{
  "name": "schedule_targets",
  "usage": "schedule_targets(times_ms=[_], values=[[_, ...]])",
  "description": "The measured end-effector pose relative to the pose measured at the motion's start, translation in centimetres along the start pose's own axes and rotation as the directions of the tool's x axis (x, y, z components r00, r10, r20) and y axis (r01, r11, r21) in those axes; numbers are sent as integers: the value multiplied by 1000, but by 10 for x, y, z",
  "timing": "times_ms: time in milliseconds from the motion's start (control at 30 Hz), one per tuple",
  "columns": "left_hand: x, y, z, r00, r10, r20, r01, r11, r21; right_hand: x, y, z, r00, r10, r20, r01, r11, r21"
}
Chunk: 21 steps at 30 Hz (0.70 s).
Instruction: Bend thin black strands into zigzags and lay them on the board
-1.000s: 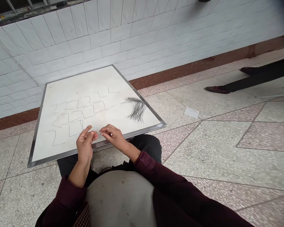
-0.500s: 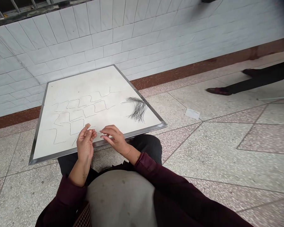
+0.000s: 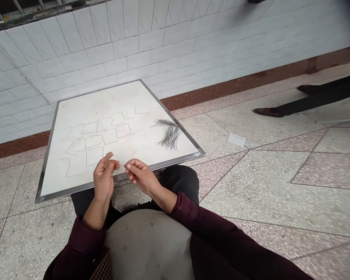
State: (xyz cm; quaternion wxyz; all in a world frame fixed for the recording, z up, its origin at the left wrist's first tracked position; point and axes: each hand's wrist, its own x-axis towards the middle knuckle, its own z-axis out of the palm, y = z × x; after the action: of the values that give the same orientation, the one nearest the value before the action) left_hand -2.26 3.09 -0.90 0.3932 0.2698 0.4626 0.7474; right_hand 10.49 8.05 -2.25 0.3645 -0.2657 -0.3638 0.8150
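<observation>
Both hands are over the near edge of a white board with a metal rim (image 3: 84, 183). My left hand (image 3: 104, 177) is pinched on one end of a thin wire (image 3: 121, 165), and a tan tip shows at its index finger. Close by on the right, my right hand (image 3: 141, 175) pinches the same wire, whose far end sticks up from the fingers. Several bent, step-shaped wires (image 3: 105, 132) lie in rows across the board. A loose bunch of short dark wires (image 3: 169, 135) rests near the board's right edge.
White wall tiles (image 3: 105, 54) rise behind the board. A scrap of white paper (image 3: 237, 140) lies on the speckled floor (image 3: 268, 179). At the far right are another person's legs in dark trousers (image 3: 317, 97). My knee (image 3: 182, 182) is under the board's near edge.
My right hand's fingers have closed from a looser, spread pose into a pinch on the wire. My left hand has stayed nearly in place.
</observation>
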Motion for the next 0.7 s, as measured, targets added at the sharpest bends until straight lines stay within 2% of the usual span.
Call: schedule_targets(times_ms=[167, 267, 367, 467, 567, 700], values=[[-5, -7, 5, 997, -61, -48, 66, 992, 104, 0, 2, -1, 1000, -7, 19, 8, 996, -88], [-7, -8, 7, 998, -49, -39, 56, 976, 212, 1, 5, -3, 999, -8, 45, 14, 990, -141], [-7, -6, 6, 999, -21, -27, 29, 936, 351, 3, 10, -6, 997, 29, 69, -17, 985, -170], [-6, -3, 4, 999, -41, -16, 44, 873, 486, 5, 14, -9, 994, 88, 67, -76, 985, -156], [-8, -1, 2, 996, -89, 0, 76, 848, 525, 7, 17, -11, 989, 141, 46, -134, 983, -126], [-10, 0, 0, 989, -138, 51, 88, 833, 546, 8, 19, -13, 988, 145, 44, -135, 976, -170]])
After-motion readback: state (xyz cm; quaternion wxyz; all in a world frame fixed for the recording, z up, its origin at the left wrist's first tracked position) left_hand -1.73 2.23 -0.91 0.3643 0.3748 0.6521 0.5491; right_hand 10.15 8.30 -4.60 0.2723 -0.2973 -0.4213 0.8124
